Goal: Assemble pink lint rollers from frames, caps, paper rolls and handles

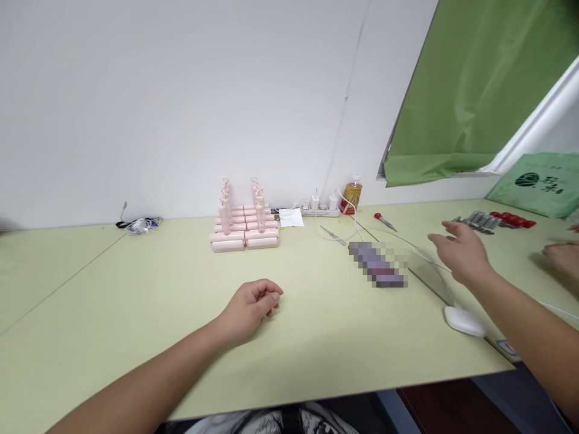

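Observation:
My left hand [253,308] rests on the pale green table with its fingers loosely curled in and nothing visible in them. Over the right side of the table is my right hand [461,250], fingers extended and apart, holding nothing. Just beyond its fingertips lies a group of grey metal pieces [482,220], partly hidden by the hand. Several red-topped pieces [513,219] are right behind them. Between my hands lies a blurred-out flat phone-like object [376,265]. Farther back stand pink blocks [245,240] in two columns, with upright clear pink tubes [225,218] bearing loops.
A red-handled screwdriver [385,222], tweezers [333,235], a power strip [321,212] with chargers and a bottle [351,194] are toward the wall. A white rounded device [464,321] sits under my right forearm's side. Another person's hand [563,259] is at far right, near a green bag [536,184].

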`<state>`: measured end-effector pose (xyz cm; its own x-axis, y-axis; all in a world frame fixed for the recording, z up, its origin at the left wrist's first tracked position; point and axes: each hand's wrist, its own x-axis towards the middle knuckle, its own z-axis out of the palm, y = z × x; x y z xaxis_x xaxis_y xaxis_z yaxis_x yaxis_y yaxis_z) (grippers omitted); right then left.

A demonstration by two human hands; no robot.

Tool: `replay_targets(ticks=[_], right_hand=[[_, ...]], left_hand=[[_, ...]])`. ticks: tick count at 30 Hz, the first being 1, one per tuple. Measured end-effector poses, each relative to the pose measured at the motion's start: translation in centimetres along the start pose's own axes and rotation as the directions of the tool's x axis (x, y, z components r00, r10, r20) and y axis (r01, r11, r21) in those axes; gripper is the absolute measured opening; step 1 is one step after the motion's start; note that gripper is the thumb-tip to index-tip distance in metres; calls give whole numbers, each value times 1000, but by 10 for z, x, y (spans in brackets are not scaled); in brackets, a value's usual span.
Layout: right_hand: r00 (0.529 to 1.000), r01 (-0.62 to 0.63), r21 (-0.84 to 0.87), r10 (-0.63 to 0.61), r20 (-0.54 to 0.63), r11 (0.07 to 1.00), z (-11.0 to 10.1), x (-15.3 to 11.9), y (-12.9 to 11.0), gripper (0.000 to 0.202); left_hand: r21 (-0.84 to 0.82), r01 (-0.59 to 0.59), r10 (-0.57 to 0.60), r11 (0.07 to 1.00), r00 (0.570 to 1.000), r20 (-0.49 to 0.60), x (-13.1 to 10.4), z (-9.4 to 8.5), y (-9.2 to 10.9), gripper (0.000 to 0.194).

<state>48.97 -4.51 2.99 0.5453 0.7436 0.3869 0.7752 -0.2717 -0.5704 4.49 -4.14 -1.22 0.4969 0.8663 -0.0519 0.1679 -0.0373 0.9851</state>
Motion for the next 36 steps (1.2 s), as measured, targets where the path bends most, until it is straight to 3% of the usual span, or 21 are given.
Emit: replay_targets(ticks=[3, 6, 9, 11, 12, 15, 20, 25, 36], right_hand=[[1000, -20, 167, 20, 2, 986, 10, -17, -35, 53], [974, 166, 345, -208, 89, 924, 27, -46, -87, 36], [847, 436, 173, -468, 252, 883, 45, -74, -130, 31], [773, 554, -29, -500, 391, 832, 60, -86, -145, 37], [767, 572, -128, -473, 433, 810, 68, -91, -147, 40], [846, 500, -390, -340, 410, 774, 97, -98, -140, 49], [874, 413, -426, -218, 434, 805, 130, -90, -121, 58], [910, 298, -442, -112, 400, 846, 133, -72, -111, 61], [912, 327, -410, -170, 373, 851, 140, -51, -113, 58]], left_hand=[[17, -10, 10, 1000, 1000, -17, 3, -2, 2, 27], [64, -27, 31, 998, 997, -73, 8, -10, 6, 24], [76, -27, 39, 997, 985, -170, 15, -25, 9, 24], [47, -18, 29, 999, 972, -235, 19, -34, 9, 24], [32, -16, 24, 999, 965, -263, 20, -38, 9, 23], [22, -24, 30, 999, 954, -299, 20, -43, 8, 22], [79, -53, 69, 995, 971, -227, 15, -34, 8, 24], [105, -60, 80, 993, 978, -195, 15, -28, 4, 25], [116, -51, 73, 992, 978, -196, 17, -27, -2, 21]])
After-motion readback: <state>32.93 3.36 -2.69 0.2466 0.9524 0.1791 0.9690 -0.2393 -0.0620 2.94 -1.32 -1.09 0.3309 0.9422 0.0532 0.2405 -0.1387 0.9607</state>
